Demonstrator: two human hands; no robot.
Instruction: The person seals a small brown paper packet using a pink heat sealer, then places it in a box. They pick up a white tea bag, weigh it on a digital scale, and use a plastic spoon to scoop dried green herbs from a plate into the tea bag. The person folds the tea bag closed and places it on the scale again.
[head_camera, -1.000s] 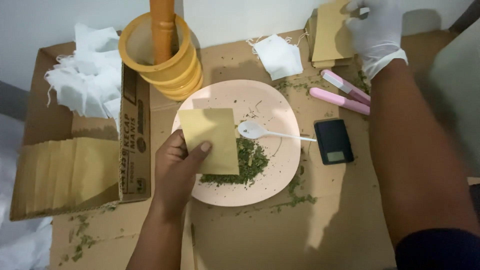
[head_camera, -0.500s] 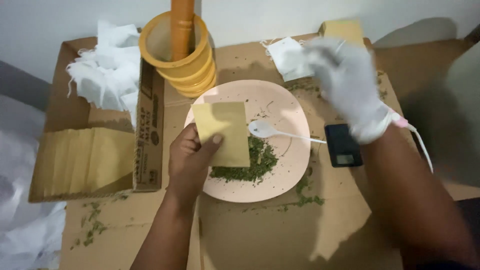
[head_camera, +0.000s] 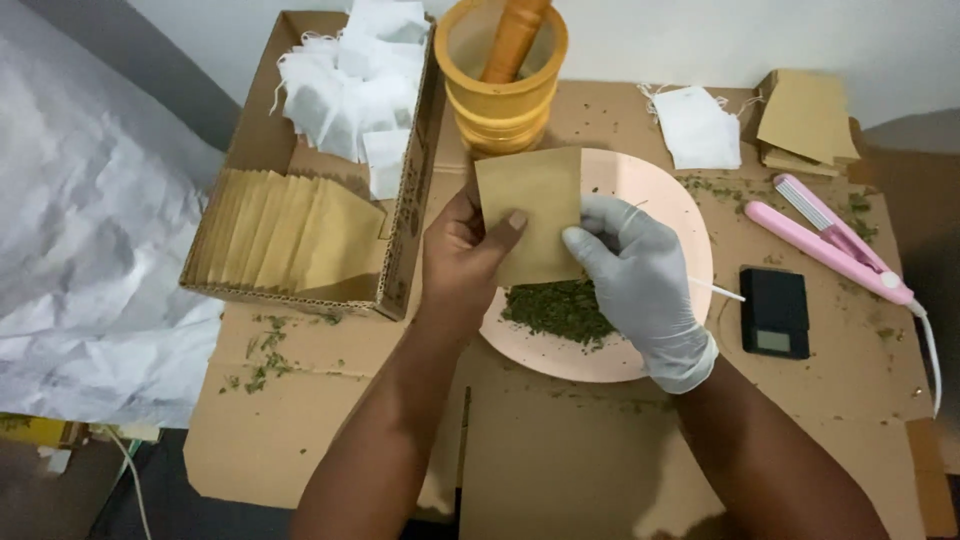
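My bare left hand (head_camera: 460, 255) holds a flat brown paper pouch (head_camera: 528, 210) upright over a pink plate (head_camera: 680, 215). My right hand (head_camera: 635, 275), in a white glove, grips the pouch's right edge with its fingertips. A pile of chopped green dried leaves (head_camera: 555, 308) lies on the plate under both hands. A thin white spoon handle (head_camera: 718, 291) sticks out from behind the gloved hand.
A cardboard box (head_camera: 405, 225) at left holds brown pouches (head_camera: 285, 235) and white filter bags (head_camera: 350, 85). A yellow mortar with pestle (head_camera: 505, 85) stands behind the plate. At right lie white bags (head_camera: 698, 125), stacked pouches (head_camera: 805, 120), a pink heat sealer (head_camera: 835, 245) and a black pocket scale (head_camera: 775, 312).
My right hand came down from the pouch stack at the back right to the pouch held by my left hand and took hold of its edge. The view shifted right.
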